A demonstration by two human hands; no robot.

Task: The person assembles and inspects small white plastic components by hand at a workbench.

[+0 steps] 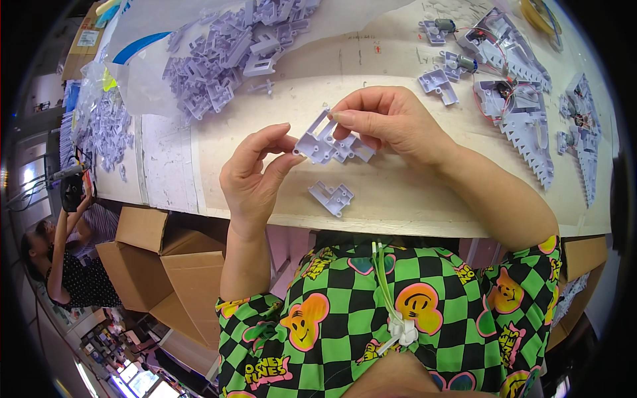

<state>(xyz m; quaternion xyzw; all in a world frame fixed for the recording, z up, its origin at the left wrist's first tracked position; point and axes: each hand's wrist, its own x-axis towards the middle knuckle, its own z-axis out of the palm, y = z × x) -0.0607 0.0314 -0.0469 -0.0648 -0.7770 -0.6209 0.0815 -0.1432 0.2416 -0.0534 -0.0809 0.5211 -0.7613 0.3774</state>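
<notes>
Near the centre of the frame both hands hold a lilac bracket [326,141] up above the table [411,192]. The left hand [255,176], just left of centre, pinches the bracket's left end between thumb and forefinger, with the other fingers curled behind. The right hand [391,119], above and right of centre, grips the bracket's upper right part, thumb and fingertips closed on it. The bracket is a flat angular plastic piece with small holes and short upright walls; whether it is one piece or two pressed together I cannot tell.

Just below it, a second bracket [331,197] of the same colour lies flat on the table near the front edge, apart from both hands.

At the upper left, a heap of lilac parts [232,50] lies spread on a clear plastic bag [142,79]. At the upper right lie small motor units [458,63] with red wires, and further right toothed lilac assemblies [531,139] running down the right side of the frame.

Below the table edge, at left, stand open cardboard boxes [166,259]. At the far left another person [66,265] raises an arm. The lower part of the frame shows a green and black checked shirt [398,318] with yellow smiling faces.
</notes>
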